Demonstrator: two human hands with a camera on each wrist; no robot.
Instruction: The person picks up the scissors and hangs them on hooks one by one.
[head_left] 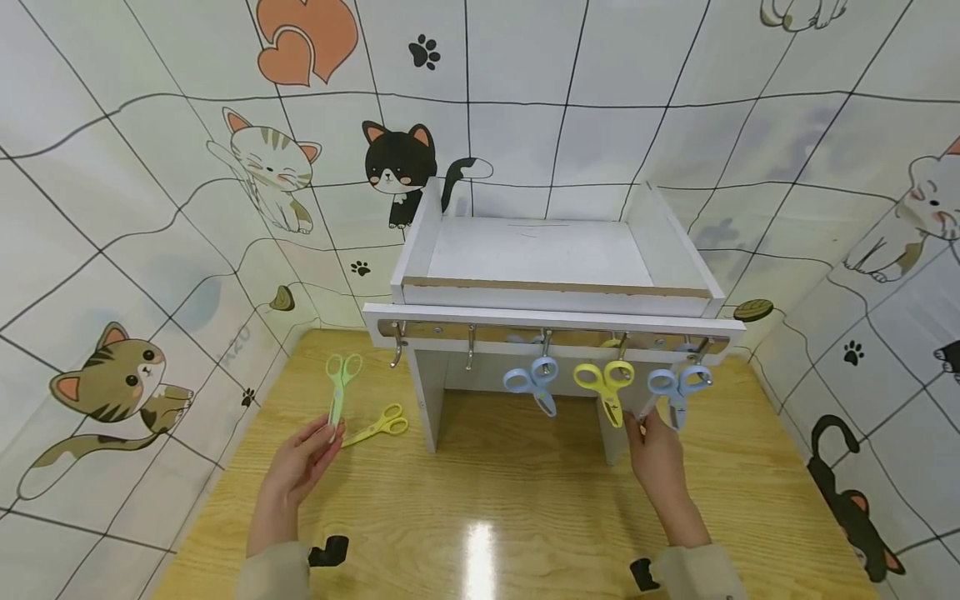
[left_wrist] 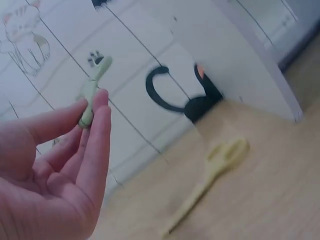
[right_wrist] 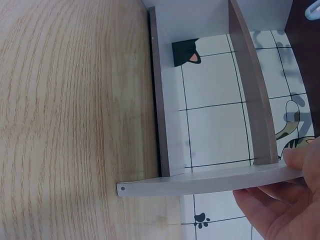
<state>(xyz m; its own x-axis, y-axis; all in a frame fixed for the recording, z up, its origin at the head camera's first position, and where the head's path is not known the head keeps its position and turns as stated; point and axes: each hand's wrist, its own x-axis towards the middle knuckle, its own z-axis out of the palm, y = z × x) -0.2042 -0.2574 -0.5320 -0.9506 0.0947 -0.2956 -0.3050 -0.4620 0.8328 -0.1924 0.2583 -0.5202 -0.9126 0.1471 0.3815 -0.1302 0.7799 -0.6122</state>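
Note:
My left hand pinches a pair of light green scissors by the blade end, handle loops up, left of the white shelf. In the left wrist view the thumb and fingertips grip the green scissors. Just beside that hand, yellow scissors lie on the table. My right hand grips the upright side panel of the shelf, thumb on one face, fingers on the other. Above it hang blue scissors, yellow scissors and more blue scissors on hooks.
The white shelf stands on the wooden table, its hook rail along the front. Two metal hooks, a left one and its neighbour, stick out at the rail's left. Cat-print sheeting surrounds the table.

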